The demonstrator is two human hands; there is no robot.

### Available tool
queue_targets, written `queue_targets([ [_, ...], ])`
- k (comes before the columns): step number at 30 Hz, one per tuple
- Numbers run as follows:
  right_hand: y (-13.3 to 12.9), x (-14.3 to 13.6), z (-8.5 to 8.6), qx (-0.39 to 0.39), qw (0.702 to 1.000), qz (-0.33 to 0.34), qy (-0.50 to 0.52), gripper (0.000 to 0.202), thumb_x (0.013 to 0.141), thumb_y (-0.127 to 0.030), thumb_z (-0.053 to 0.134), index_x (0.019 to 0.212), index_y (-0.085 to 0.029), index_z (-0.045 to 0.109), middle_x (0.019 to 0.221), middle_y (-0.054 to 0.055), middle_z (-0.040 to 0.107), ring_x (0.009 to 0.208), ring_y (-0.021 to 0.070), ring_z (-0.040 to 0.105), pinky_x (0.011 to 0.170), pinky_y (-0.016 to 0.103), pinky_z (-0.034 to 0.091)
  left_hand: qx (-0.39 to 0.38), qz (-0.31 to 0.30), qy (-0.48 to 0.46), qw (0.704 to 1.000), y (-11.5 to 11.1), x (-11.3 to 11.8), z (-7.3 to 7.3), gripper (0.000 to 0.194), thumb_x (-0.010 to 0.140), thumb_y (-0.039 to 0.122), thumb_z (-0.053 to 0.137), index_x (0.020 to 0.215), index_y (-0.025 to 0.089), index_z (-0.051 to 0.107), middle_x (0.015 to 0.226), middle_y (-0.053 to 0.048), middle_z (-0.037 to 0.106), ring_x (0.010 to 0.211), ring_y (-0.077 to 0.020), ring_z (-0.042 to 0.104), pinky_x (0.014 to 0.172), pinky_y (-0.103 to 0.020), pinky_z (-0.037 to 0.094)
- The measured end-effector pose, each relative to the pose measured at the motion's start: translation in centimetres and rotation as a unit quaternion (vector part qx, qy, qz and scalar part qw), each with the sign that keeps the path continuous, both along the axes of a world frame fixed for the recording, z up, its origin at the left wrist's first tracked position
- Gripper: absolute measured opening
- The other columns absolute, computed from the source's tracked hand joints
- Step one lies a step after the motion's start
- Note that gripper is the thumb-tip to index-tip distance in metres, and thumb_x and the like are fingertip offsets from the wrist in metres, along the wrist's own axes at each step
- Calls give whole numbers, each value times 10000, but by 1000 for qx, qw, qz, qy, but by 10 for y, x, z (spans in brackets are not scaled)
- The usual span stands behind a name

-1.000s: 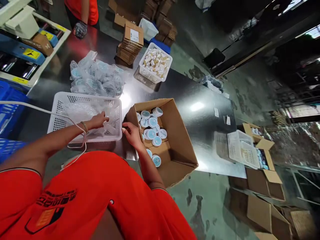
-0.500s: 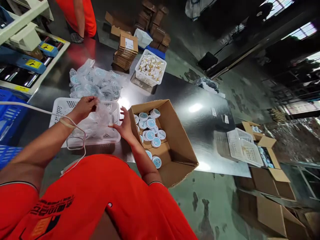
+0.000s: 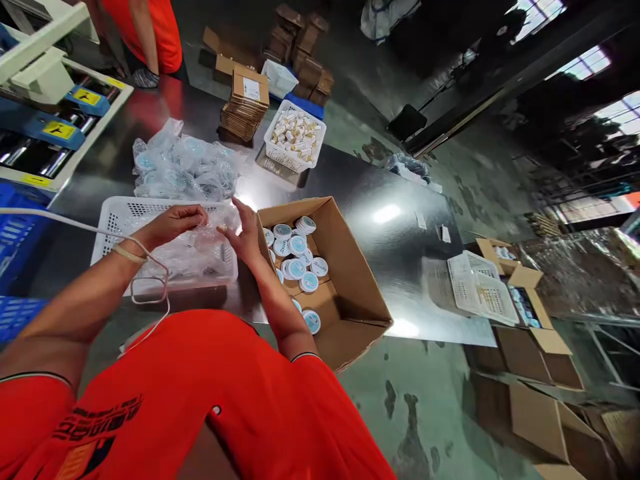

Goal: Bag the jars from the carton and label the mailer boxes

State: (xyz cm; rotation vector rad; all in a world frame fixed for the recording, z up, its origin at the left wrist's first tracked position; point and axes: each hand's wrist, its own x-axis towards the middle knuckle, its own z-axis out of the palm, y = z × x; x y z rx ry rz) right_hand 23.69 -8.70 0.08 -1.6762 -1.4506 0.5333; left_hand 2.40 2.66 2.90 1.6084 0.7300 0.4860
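Observation:
My left hand (image 3: 183, 221) is closed over the white perforated basket (image 3: 103, 233), its fingertips pinching clear plastic wrap (image 3: 203, 241). Above the basket's right edge is my right hand (image 3: 244, 233), thumb and fingers spread, with nothing seen in it. Crumpled clear plastic fills the basket. An open cardboard box (image 3: 357, 283) stands just right of my right forearm and holds several round white tubs (image 3: 309, 282) with blue labels. Behind the basket lies a heap of plastic-wrapped round items (image 3: 185, 167) on the dark metal table (image 3: 345, 180).
Flat cartons (image 3: 245, 103) are stacked near a basket of small white-and-gold pieces (image 3: 296, 137). Rollers (image 3: 50, 163) stand at left, with a person (image 3: 150, 40) behind. A white cable (image 3: 65, 218) crosses my left forearm. White baskets (image 3: 483, 287) sit at the table's right end.
My left hand has moved slightly right and down, while my right hand stays open near the basket's edge. The whole view has shifted a little.

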Motion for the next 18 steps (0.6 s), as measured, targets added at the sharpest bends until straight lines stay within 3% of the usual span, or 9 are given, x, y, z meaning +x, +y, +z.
queue_targets([
  [3, 8, -2, 2, -60, 998, 20, -17, 32, 1009, -196, 835, 1010, -221, 815, 1013, 48, 776, 1033, 231, 706, 975, 317, 576, 24, 5, 48, 999, -3, 5, -2, 483, 825, 683, 711, 772, 208, 638, 791, -64, 606, 727, -205, 538, 696, -329, 489],
  [6, 10, -6, 3, -80, 996, -3, -37, 170, 1062, -148, 772, 898, -192, 759, 907, 6, 733, 907, 169, 675, 885, 257, 544, 94, 24, 122, 988, -5, 8, -3, 335, 737, 496, 793, 808, 219, 617, 789, -47, 628, 740, -217, 575, 747, -341, 526],
  [8, 10, -9, 5, -76, 996, -21, -46, 194, 1092, -139, 737, 902, -180, 738, 909, -2, 725, 918, 149, 667, 911, 242, 541, 181, 32, 184, 966, -7, 10, -1, 285, 713, 349, 734, 955, 217, 661, 978, -102, 737, 928, -297, 694, 925, -413, 586],
  [10, 9, -13, 7, -76, 996, -30, -47, 187, 1107, -134, 720, 926, -178, 731, 946, 3, 736, 967, 151, 684, 973, 251, 556, 266, 9, 220, 939, -8, 11, 3, 501, 685, 308, 693, 1177, 212, 682, 1302, -163, 766, 1245, -386, 709, 1156, -503, 553],
  [12, 9, -19, 9, -85, 995, -26, -54, 172, 1107, -141, 732, 943, -193, 726, 991, 14, 749, 1026, 168, 711, 1028, 282, 580, 292, -29, 198, 935, -9, 13, 5, 620, 689, 358, 714, 1289, 209, 669, 1484, -176, 724, 1415, -410, 654, 1274, -531, 492],
  [15, 11, -26, 9, -93, 994, -3, -62, 174, 1124, -196, 729, 958, -245, 725, 1027, 14, 757, 1078, 175, 730, 1060, 293, 605, 262, -44, 162, 950, -6, 14, 3, 415, 781, 429, 629, 1127, 214, 707, 1256, -146, 811, 1203, -350, 756, 1168, -475, 578],
  [18, 9, -1, 9, -116, 992, 1, -58, 142, 1155, -244, 688, 1035, -262, 761, 1061, -7, 768, 1064, 140, 734, 1032, 249, 605, 257, -48, 173, 950, 2, 11, -6, 243, 761, 327, 530, 877, 234, 722, 1051, -99, 828, 1025, -298, 785, 1050, -428, 624],
])
